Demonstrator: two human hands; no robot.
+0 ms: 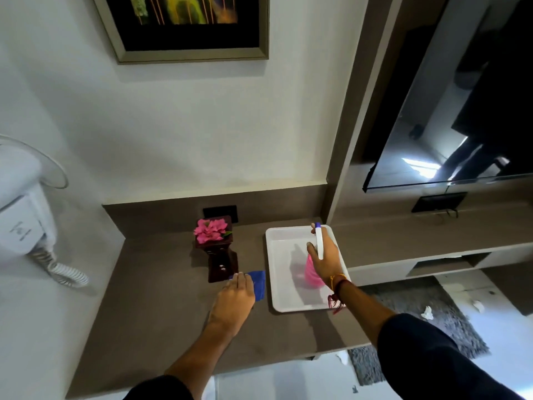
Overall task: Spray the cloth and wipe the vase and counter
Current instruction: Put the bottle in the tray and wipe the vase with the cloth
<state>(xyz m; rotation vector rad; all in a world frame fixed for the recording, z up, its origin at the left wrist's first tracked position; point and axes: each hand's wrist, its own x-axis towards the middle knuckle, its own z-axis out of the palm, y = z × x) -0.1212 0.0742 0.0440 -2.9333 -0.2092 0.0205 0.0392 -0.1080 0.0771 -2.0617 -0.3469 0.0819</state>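
A dark wooden vase [219, 256] with pink flowers [210, 230] stands on the brown counter [150, 298], near the back wall. Just in front of it lies a blue cloth [259, 284]; my left hand [235, 298] rests on its left part, fingers laid flat over it. My right hand [324, 259] grips the neck of a pink spray bottle [312, 272] with a white and blue nozzle, over the white tray [284, 284]. The bottle's lower part is hidden behind my wrist.
A wall-mounted hair dryer [20, 223] with a coiled cord hangs at the left. A black socket plate [220, 212] sits behind the vase. A TV [450, 111] hangs at the right above a shelf. A grey rug [412, 321] with scraps of tissue lies on the floor.
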